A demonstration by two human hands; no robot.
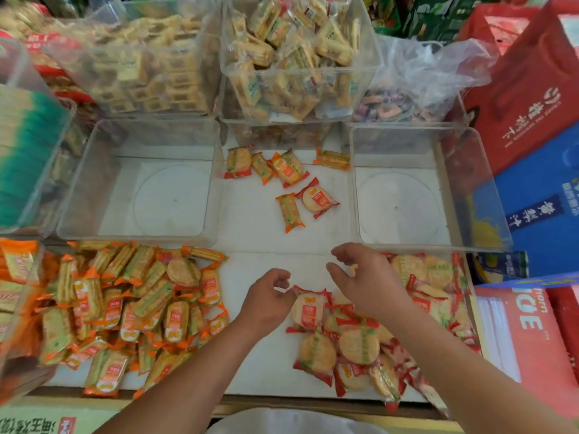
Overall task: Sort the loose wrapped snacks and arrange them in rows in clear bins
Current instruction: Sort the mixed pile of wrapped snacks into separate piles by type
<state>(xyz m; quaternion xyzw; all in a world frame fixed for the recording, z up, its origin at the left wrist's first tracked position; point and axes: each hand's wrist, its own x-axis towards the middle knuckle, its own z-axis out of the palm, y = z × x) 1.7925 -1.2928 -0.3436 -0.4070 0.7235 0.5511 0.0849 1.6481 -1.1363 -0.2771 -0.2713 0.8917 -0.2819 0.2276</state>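
Two empty clear bins stand on the white table, the left bin [141,180] and the right bin [404,189]. Several loose wrapped snacks [289,183] lie between them. A pile of orange-wrapped oblong crackers [131,308] fills the near left. A pile of red-wrapped round crackers [360,346] fills the near right. My left hand [269,297] hovers with curled, parted fingers, its tips at the corner of a red-wrapped cracker [308,310]. My right hand [365,277] is palm down over the red pile's far edge. A small orange-yellow scrap shows under its fingers, and whether it is held is unclear.
Full clear bins of wrapped biscuits [147,64] [297,57] stand at the back, with a plastic bag of sweets [407,98] to their right. A bin of green packs [25,151] is at the far left. Red and blue gift boxes [532,104] crowd the right side.
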